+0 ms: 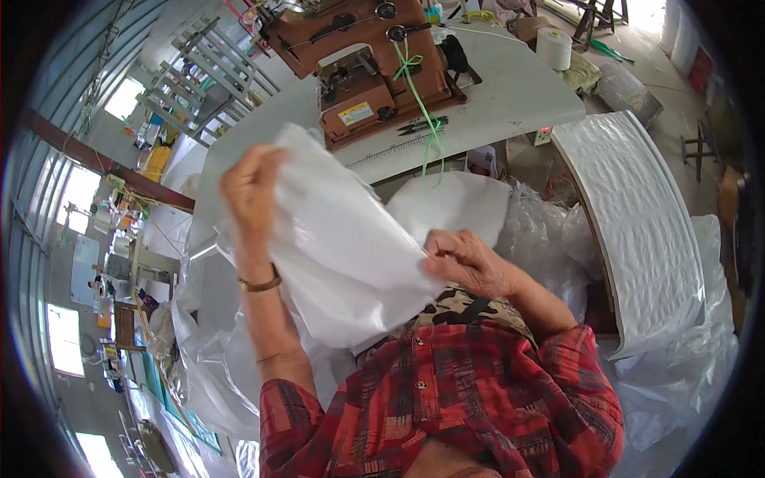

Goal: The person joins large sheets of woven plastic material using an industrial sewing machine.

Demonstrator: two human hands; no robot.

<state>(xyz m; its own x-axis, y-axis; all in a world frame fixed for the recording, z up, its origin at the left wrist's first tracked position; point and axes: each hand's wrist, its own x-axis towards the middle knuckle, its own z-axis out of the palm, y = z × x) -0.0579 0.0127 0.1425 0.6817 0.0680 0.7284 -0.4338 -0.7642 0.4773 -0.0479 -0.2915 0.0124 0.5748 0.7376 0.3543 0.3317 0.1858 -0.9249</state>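
Observation:
A white woven plastic sheet [343, 231] is stretched between my two hands, in front of my chest and lap. My left hand [253, 195], slightly blurred, is closed on its upper left edge, with a brown bracelet on the wrist. At the sheet's right corner my right hand [470, 261] pinches the edge between thumb and curled fingers. Beyond the sheet stands a brown industrial sewing machine [374, 72] on a pale grey table [510, 88]. A green cord [410, 80] hangs from the machine down past the table's front edge.
To my right is a board [637, 215] covered in wrinkled white sheeting. Crumpled clear plastic [542, 231] lies between it and me. A white thread cone [554, 48] stands past the table's right side. White sheeting hangs at my left. Racks [207, 80] stand at the far left.

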